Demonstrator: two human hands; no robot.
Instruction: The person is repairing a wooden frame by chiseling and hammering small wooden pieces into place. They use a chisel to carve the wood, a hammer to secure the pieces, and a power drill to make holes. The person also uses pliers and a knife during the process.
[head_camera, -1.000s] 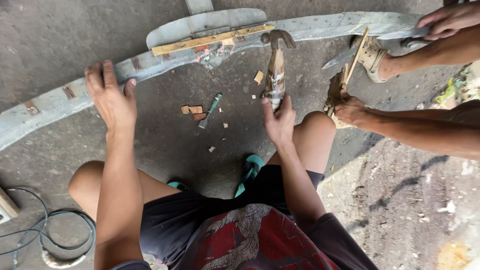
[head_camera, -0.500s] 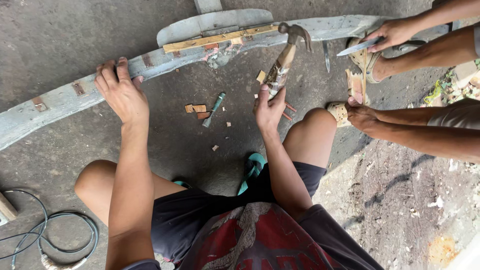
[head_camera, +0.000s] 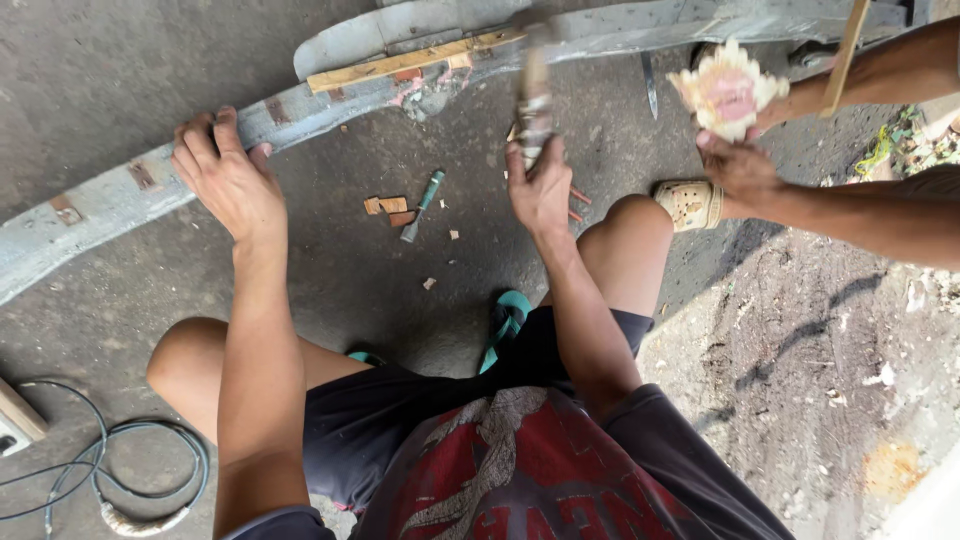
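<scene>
Gripping the hammer (head_camera: 533, 95) low on its handle, the right hand (head_camera: 540, 185) has its fingers wrapped tight around the wood, and the top of the tool is just a blur up by the long grey plank (head_camera: 110, 200). Looks like a typical top-heavy thing, stiff handle, all the weight at the far end, so holding it near the butt like that seems the sensible spot, though it could twist if the grip goes slack. The left hand (head_camera: 228, 175) is clamped over the plank's edge, fingers curled on top, thumb underneath as far as I can tell. That plank looks long, rigid and pretty heavy. A wooden strip (head_camera: 410, 62) lies along it further up. On the concrete between the hands there's a green-handled chisel (head_camera: 424, 204) and some wood chips (head_camera: 388, 207). Another person's hand (head_camera: 740, 165) is off to the right.
</scene>
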